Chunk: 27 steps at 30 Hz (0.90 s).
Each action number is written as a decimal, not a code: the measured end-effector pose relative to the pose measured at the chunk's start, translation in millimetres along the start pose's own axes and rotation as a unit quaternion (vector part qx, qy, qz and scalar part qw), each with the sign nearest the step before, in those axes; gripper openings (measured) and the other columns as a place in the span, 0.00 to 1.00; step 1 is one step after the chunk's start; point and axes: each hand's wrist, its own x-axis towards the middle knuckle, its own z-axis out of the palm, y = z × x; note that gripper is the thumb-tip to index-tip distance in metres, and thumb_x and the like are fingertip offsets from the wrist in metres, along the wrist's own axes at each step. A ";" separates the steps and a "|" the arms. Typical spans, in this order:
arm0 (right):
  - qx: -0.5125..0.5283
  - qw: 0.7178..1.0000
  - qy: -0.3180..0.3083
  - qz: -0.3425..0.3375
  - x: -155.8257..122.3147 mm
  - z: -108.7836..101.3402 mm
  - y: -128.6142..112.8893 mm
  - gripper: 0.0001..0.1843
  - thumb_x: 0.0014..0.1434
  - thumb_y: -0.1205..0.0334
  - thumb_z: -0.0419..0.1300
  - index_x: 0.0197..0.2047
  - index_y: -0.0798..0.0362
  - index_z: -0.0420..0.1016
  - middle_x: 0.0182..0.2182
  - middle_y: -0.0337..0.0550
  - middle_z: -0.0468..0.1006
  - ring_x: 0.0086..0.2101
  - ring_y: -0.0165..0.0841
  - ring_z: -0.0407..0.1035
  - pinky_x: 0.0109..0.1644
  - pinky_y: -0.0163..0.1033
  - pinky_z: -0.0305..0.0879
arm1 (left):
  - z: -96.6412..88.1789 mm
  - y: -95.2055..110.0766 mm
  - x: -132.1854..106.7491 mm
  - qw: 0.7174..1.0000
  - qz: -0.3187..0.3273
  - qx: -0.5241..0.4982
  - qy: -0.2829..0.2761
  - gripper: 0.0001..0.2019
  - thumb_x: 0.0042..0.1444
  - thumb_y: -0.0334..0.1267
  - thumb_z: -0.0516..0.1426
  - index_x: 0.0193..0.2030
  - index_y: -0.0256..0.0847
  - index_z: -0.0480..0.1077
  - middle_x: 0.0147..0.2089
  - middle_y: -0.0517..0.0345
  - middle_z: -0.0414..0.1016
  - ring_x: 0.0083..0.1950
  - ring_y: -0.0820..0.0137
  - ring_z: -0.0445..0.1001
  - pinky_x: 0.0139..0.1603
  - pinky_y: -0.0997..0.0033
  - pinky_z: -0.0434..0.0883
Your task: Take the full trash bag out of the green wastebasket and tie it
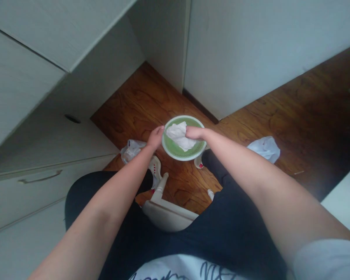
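Note:
A round green basket [175, 151] with a white rim and a perforated side is in front of me, low between my legs. My left hand [156, 137] grips its rim on the left. Inside the basket, my right hand [194, 132] has hold of a crumpled white tissue [179, 135], which spreads over the green bottom. The tissue hides part of my right fingers.
On the wooden floor, a clear plastic bag [132, 149] lies left of the basket and a white plastic bag [266, 148] lies to the right. I sit on a white stool [169, 214]. A drawer unit [41, 190] stands close at left; a white panel [268, 50] rises ahead.

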 end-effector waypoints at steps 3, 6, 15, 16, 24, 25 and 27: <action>0.197 0.979 0.021 -0.055 -27.3 -9.4 -19.4 0.31 0.51 0.78 0.58 0.59 0.58 0.76 0.49 0.52 0.86 0.52 0.45 0.79 0.59 0.45 0.76 | -13.5 21.8 -30.4 0.989 -0.087 -0.115 -0.028 0.31 0.63 0.67 0.57 0.54 0.40 0.78 0.62 0.39 0.80 0.62 0.54 0.79 0.55 0.57 0.78; 0.418 0.905 0.016 -0.083 -57.0 -19.6 -36.8 0.37 0.42 0.77 0.55 0.59 0.59 0.73 0.48 0.53 0.85 0.52 0.45 0.80 0.58 0.48 0.78 | -25.6 46.6 -63.3 0.964 -0.141 -0.194 -0.109 0.36 0.61 0.74 0.54 0.54 0.43 0.78 0.60 0.40 0.82 0.58 0.54 0.82 0.50 0.58 0.79; 0.604 0.777 0.033 -0.176 -126.5 -30.7 -84.0 0.33 0.39 0.72 0.61 0.53 0.56 0.74 0.48 0.53 0.85 0.53 0.50 0.79 0.63 0.58 0.75 | -48.7 111.1 -121.5 0.962 -0.017 -0.263 -0.076 0.28 0.45 0.50 0.76 0.51 0.40 0.80 0.53 0.44 0.85 0.44 0.58 0.84 0.40 0.61 0.80; 0.609 0.771 0.035 -0.183 -131.1 -29.0 -87.6 0.32 0.41 0.72 0.63 0.54 0.55 0.74 0.49 0.53 0.85 0.54 0.50 0.78 0.64 0.58 0.75 | -49.3 114.6 -122.7 0.964 -0.013 -0.257 -0.072 0.27 0.45 0.49 0.76 0.50 0.39 0.80 0.53 0.43 0.85 0.45 0.56 0.84 0.41 0.60 0.80; 0.589 0.784 0.149 -0.129 -136.5 -26.5 -67.0 0.30 0.63 0.51 0.64 0.66 0.45 0.68 0.65 0.50 0.77 0.64 0.44 0.72 0.71 0.59 0.67 | -43.8 105.4 -73.6 0.962 0.065 -0.264 -0.018 0.30 0.45 0.53 0.75 0.52 0.37 0.80 0.57 0.41 0.84 0.62 0.47 0.80 0.61 0.53 0.79; 0.569 0.795 0.183 -0.099 -134.6 -30.1 -57.4 0.31 0.63 0.50 0.64 0.67 0.44 0.67 0.67 0.49 0.75 0.66 0.44 0.71 0.72 0.61 0.65 | -43.7 100.0 -60.7 0.963 0.069 -0.260 -0.011 0.31 0.45 0.53 0.75 0.52 0.37 0.79 0.57 0.41 0.84 0.64 0.47 0.79 0.63 0.52 0.78; 0.517 0.819 0.241 -0.062 -130.9 -38.6 -37.4 0.31 0.63 0.48 0.65 0.68 0.41 0.68 0.68 0.49 0.74 0.67 0.46 0.68 0.73 0.64 0.62 | -45.3 86.1 -32.9 0.967 0.066 -0.246 -0.008 0.31 0.46 0.52 0.75 0.53 0.37 0.78 0.58 0.41 0.84 0.65 0.47 0.79 0.64 0.51 0.77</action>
